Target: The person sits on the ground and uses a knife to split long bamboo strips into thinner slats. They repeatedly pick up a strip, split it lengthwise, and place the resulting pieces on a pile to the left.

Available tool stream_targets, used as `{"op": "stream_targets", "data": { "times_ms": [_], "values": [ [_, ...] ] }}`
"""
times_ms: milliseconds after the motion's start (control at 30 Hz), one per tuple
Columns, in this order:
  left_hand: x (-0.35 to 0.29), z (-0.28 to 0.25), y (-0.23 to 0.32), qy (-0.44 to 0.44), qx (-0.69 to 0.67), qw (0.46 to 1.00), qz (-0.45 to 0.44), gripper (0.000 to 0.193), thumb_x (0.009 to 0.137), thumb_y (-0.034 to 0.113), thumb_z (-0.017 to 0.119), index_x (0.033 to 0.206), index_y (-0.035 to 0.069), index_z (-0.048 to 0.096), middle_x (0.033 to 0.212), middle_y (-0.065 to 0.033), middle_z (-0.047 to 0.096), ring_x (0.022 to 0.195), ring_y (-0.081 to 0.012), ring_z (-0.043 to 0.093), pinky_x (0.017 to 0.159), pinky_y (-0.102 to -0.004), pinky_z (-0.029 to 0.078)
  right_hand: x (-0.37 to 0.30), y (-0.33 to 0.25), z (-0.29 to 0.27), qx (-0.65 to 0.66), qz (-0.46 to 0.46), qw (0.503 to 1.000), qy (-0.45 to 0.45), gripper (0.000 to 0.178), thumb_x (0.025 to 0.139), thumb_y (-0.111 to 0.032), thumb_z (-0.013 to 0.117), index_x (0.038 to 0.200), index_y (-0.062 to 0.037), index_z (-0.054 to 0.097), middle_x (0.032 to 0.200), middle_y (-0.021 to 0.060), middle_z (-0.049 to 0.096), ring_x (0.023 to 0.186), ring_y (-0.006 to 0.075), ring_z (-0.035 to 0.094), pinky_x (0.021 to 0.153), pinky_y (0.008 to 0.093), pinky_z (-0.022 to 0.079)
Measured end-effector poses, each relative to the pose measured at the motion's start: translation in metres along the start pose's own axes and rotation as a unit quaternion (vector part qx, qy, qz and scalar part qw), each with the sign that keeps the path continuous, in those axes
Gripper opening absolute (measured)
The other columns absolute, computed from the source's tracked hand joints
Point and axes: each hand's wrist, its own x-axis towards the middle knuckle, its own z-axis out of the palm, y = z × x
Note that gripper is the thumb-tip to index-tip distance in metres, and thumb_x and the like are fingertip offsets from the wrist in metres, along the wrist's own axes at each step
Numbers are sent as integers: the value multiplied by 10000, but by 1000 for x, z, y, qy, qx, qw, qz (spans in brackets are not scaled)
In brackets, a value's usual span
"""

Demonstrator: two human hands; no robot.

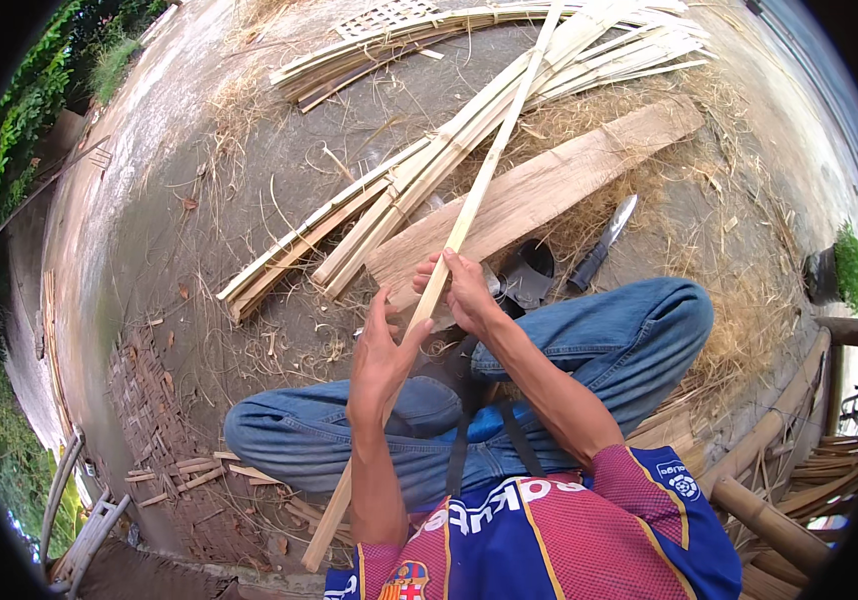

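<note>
A long pale bamboo strip (484,178) slants from the upper right, past both hands, down to the lower left. My right hand (467,293) is closed on it, thumb and fingers pinching it above my lap. Just below and to the left, my left hand (381,345) has its fingers spread apart; its thumb touches the strip, which runs on beneath the wrist and forearm. Beyond the hands lies a broad wooden plank (539,190). A knife (604,245) with a dark handle and bare blade rests beside it, right of a dark object (526,275) of unclear kind.
Bundles of split bamboo strips (399,190) lie ahead, with another bundle (379,60) farther off. Fibre shavings (739,310) litter the ground. My crossed legs (599,335) are close below the hands. A woven mat (164,430) and short offcuts (184,478) lie left; bamboo poles (774,525) stand right.
</note>
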Motion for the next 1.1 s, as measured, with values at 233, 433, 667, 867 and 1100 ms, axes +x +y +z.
{"op": "stream_targets", "data": {
  "times_ms": [233,433,667,867,1100],
  "values": [
    [-122,-82,-28,-167,-139,967,-130,634,993,309,659,1486,2,404,1068,-136,687,910,-177,665,800,-338,549,75,-73,-27,98,-65,993,16,262,1108,-266,352,1068,-25,448,770,22,445,621,106,412,558,277,434],
    [-139,-61,-29,-220,-322,891,-233,254,1066,244,536,1158,18,605,717,38,500,561,-9,438,475,-156,345,117,-118,-47,90,-72,993,21,229,1099,-218,374,1063,-6,450,774,22,425,619,106,391,545,270,428],
    [-76,-23,-40,-269,-337,878,-208,274,1079,295,502,1089,38,597,698,58,441,499,3,345,435,-165,300,62,-91,-75,-179,-152,967,101,413,1079,-332,461,1245,41,520,1177,162,618,1053,250,631,933,370,527],
    [-7,13,-42,-362,-447,787,-225,331,1096,318,428,1132,31,590,698,43,450,488,-21,342,433,-196,315,-26,-15,-47,-84,22,996,33,506,1070,-442,455,1273,14,534,1075,135,656,962,235,659,884,388,553],
    [12,37,-39,-424,-534,692,-236,558,1099,478,313,1203,3,586,727,4,492,568,-83,450,536,-243,410,-22,1,-30,101,3,995,8,303,1099,-374,414,974,-107,485,646,-33,422,553,100,439,614,293,469]
  ]
}}
